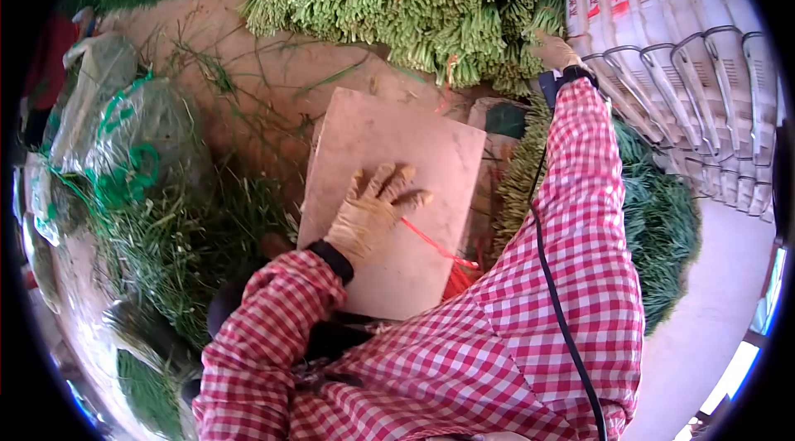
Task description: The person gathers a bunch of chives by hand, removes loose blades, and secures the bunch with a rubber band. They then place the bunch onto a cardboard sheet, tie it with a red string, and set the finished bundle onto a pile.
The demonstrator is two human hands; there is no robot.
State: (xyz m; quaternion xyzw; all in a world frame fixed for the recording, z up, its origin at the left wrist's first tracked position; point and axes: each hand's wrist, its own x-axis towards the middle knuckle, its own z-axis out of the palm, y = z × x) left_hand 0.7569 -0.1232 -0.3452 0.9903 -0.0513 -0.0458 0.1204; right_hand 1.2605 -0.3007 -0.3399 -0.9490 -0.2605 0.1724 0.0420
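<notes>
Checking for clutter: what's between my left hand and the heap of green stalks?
Head view: only bare board beyond the left hand, then ground with stray stems before the stalk heap.

My gloved left hand (374,211) lies flat, fingers spread, on a pale pink board (414,139). A red string (435,244) runs out from under its palm across the board's lower right part. My right arm, in a red checked sleeve, stretches up and away, and my gloved right hand (553,50) is at the edge of the big pile of green stalks (414,2); I cannot tell whether its fingers are closed on any. A black cable (553,292) runs along that sleeve. To my right stands a stack of white printed bags (687,52). To my left sits a clear plastic bag (141,134) tied with green cord, with loose greens (174,250) beside it.
</notes>
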